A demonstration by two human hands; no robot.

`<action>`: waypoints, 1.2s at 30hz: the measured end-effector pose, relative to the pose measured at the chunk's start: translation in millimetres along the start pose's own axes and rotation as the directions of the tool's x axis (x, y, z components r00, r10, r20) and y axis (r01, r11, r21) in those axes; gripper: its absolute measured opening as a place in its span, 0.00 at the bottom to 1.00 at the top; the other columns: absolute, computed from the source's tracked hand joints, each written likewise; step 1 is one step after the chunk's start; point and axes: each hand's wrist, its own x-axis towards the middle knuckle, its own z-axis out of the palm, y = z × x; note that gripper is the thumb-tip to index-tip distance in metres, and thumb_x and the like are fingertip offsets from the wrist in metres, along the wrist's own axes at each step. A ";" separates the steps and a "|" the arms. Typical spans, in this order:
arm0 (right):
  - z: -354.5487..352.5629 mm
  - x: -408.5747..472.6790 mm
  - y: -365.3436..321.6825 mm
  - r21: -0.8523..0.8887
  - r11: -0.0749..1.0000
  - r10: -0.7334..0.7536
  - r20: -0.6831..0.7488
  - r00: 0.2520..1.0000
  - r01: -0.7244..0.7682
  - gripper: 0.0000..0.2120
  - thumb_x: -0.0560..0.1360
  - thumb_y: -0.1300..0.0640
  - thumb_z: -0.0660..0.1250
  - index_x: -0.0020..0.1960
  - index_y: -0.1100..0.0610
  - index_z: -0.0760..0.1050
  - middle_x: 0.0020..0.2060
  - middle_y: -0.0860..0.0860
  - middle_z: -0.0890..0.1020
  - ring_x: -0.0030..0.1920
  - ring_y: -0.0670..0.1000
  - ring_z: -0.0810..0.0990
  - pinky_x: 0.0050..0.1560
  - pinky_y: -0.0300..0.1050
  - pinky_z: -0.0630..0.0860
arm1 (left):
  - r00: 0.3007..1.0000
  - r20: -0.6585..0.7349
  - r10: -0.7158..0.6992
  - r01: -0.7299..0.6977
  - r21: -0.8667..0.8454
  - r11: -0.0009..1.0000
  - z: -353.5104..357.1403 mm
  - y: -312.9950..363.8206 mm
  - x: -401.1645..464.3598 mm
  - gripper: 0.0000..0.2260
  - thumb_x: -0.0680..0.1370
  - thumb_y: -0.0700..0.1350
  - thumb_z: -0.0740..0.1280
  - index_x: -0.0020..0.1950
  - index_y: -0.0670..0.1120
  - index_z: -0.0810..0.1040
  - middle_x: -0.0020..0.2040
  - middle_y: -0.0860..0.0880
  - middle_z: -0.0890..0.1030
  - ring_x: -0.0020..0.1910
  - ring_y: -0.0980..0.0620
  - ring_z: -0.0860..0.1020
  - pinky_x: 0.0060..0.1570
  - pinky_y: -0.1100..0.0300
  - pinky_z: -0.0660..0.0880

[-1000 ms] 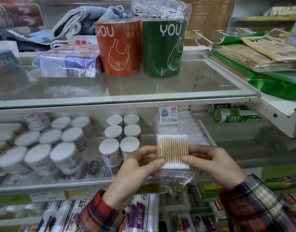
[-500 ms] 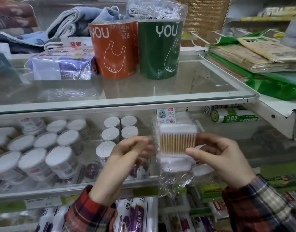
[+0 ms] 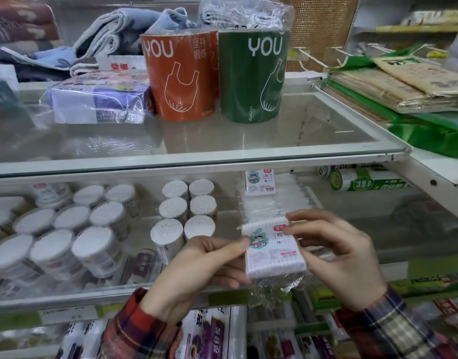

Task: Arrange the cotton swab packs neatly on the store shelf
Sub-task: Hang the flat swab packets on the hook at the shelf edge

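Swab pack (image 3: 273,248) flipped label-up; left hand (image 3: 197,270), right hand (image 3: 336,257) each pinch opposite edges.

left hand (image 3: 197,270): ours, bare; no glove, ring or watch in view.
right hand (image 3: 336,257): bare too; nails short & unpainted where we can see them.
left sleeve (image 3: 134,330): long, plaid shirt fabric; mostly red w/ dark navy/black checks & thin pale lines. Cuff ends at our wrist, edge a bit rumpled.
right sleeve (image 3: 393,330): same kind of plaid, but here we see more grey-green & cream squares w/ red and dark stripes. Cuff sits at wrist, looks soft, flannel-like.
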 end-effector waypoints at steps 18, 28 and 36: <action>-17.1 9.9 -3.6 0.364 0.791 0.516 0.034 0.856 -0.492 0.11 0.67 0.60 0.71 0.50 0.56 0.80 0.45 0.50 0.86 0.42 0.52 0.85 0.39 0.40 0.82 | 0.970 -0.096 0.224 -0.213 0.109 0.971 -3.7 4.9 13.8 0.07 0.72 0.45 0.70 0.43 0.42 0.84 0.33 0.42 0.81 0.30 0.51 0.78 0.30 0.66 0.73; -10.4 72.5 17.5 0.066 0.811 0.565 0.171 0.807 -0.582 0.12 0.69 0.61 0.74 0.49 0.49 0.77 0.47 0.50 0.84 0.47 0.50 0.82 0.49 0.46 0.80 | 0.908 -0.189 0.374 -0.317 0.273 0.908 10.1 32.1 73.4 0.10 0.76 0.44 0.70 0.55 0.43 0.81 0.41 0.47 0.85 0.35 0.55 0.81 0.42 0.58 0.79; 15.5 91.8 60.1 -0.133 0.830 0.556 0.148 0.818 -0.541 0.13 0.73 0.59 0.71 0.57 0.57 0.78 0.49 0.47 0.82 0.46 0.44 0.79 0.54 0.42 0.74 | 0.845 -0.314 0.432 -0.310 0.371 0.875 -0.7 16.0 115.9 0.09 0.74 0.46 0.73 0.51 0.44 0.82 0.46 0.45 0.85 0.46 0.47 0.84 0.49 0.48 0.81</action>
